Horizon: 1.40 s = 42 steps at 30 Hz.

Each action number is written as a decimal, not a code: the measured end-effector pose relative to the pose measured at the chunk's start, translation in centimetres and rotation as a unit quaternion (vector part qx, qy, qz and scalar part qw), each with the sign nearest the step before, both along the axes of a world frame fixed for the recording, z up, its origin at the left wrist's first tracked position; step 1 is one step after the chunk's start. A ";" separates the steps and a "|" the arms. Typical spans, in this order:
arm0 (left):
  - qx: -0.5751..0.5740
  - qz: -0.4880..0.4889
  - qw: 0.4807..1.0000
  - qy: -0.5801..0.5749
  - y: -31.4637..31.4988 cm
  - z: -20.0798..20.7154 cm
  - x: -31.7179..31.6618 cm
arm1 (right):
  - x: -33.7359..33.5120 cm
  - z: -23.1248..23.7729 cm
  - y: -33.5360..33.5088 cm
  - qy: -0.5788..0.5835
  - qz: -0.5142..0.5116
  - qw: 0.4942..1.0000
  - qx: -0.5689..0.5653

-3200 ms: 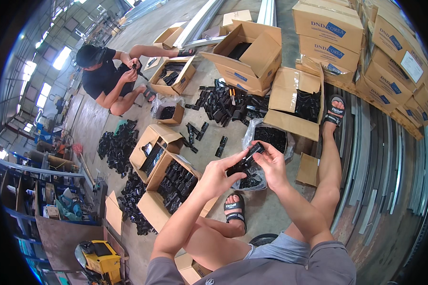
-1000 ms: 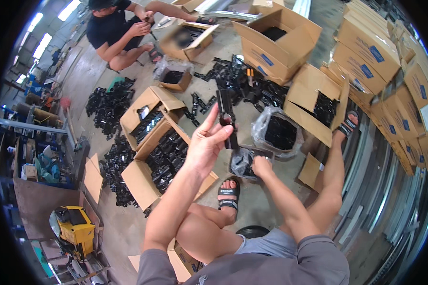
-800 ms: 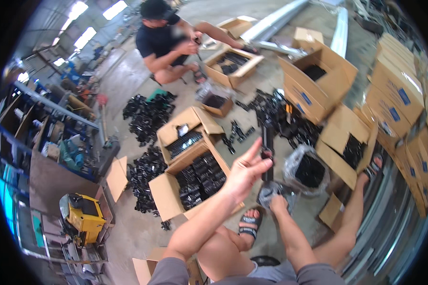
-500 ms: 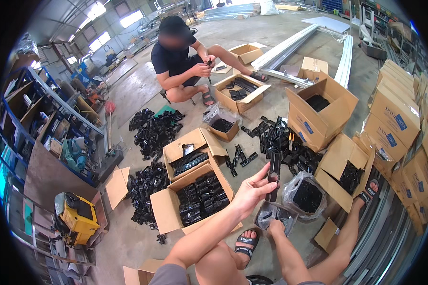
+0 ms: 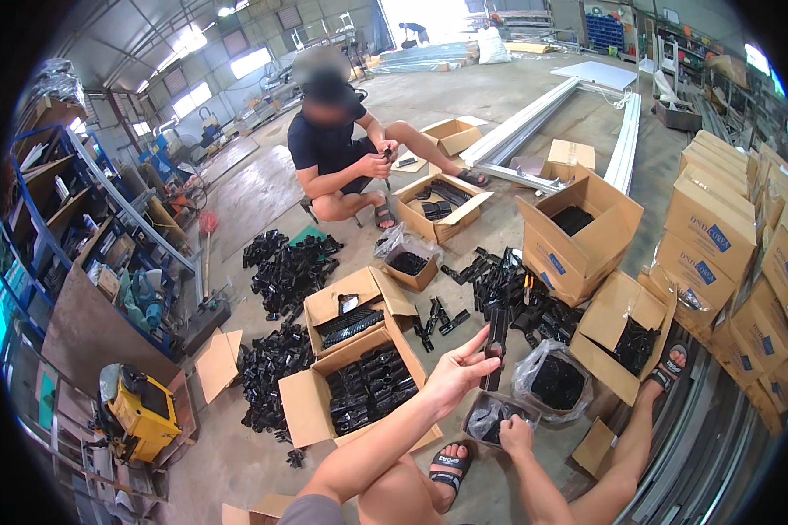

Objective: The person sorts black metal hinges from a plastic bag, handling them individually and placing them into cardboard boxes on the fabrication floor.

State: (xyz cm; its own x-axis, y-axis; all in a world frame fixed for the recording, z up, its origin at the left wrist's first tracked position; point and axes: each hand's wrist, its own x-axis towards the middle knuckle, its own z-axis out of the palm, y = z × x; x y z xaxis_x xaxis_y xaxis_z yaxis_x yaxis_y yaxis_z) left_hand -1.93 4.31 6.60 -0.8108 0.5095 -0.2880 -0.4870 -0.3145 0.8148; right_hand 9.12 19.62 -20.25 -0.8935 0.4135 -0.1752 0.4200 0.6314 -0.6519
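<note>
My left hand point(image 5: 458, 378) is raised in front of me, thumb and fingers closed on a long black bracket-like part point(image 5: 497, 337) held upright, with a round hole near its lower end. My right hand point(image 5: 516, 435) is at the right edge of a small box lined with a clear plastic bag point(image 5: 484, 416). Its fingers are pinched together; something dark shows at the fingertips, too small to name. Beside that box, a larger clear bag point(image 5: 559, 378) is full of small black pieces. Just beyond my left hand lies a heap of black parts point(image 5: 534, 302).
An open carton point(image 5: 302, 416) of stacked black parts stands left. Heaps of black parts point(image 5: 276, 363) lie beyond it. A co-worker point(image 5: 333, 149) sits opposite, handling a small part. Tall cartons point(image 5: 709, 219) are stacked right. A yellow machine point(image 5: 144, 411) stands at far left.
My right hand has come up from inside the bag-lined box to its edge. My left hand still holds the black part upright. The view has tilted slightly upward.
</note>
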 end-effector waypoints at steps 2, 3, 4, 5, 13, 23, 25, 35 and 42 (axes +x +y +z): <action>-0.007 -0.008 1.000 0.004 0.0 0.3 0.3 | 0.0 -0.1 1.4 0.065 -0.020 0.997 -0.041; 0.004 -0.017 1.000 0.003 0.9 -0.1 0.1 | 0.0 0.1 3.1 0.114 -0.031 0.991 -0.062; 0.006 -0.017 1.000 0.002 1.0 -0.2 0.2 | -0.2 1.5 3.4 0.161 -0.032 0.982 -0.094; 0.008 -0.019 1.000 0.001 1.2 -0.2 0.4 | -0.5 3.2 4.3 0.126 -0.042 0.973 -0.189; 0.007 -0.036 0.999 -0.006 2.5 0.2 1.2 | -3.7 19.5 6.6 0.337 -0.017 0.847 -0.411; -0.033 -0.095 0.995 -0.009 5.7 1.1 2.9 | -0.7 24.5 7.5 0.437 0.013 0.882 -0.178; -0.049 -0.097 0.994 -0.001 6.1 1.0 3.0 | -0.9 24.5 6.7 0.458 -0.017 0.856 -0.239; -0.057 -0.108 0.991 0.049 7.3 1.1 3.9 | -0.3 25.6 6.9 0.457 -0.062 0.869 -0.178; -0.096 -0.091 0.985 0.106 8.0 1.0 4.5 | -0.1 24.5 6.6 0.440 -0.109 0.857 -0.246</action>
State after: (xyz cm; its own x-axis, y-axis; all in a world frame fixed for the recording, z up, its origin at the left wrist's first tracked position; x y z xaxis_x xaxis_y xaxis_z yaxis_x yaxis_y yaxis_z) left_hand 2.55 12.36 7.56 -0.7629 0.6051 -0.2276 -0.3335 -0.0667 0.9404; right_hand 9.03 26.19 4.20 -0.6800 0.6568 0.3259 -0.2987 0.1578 -0.9412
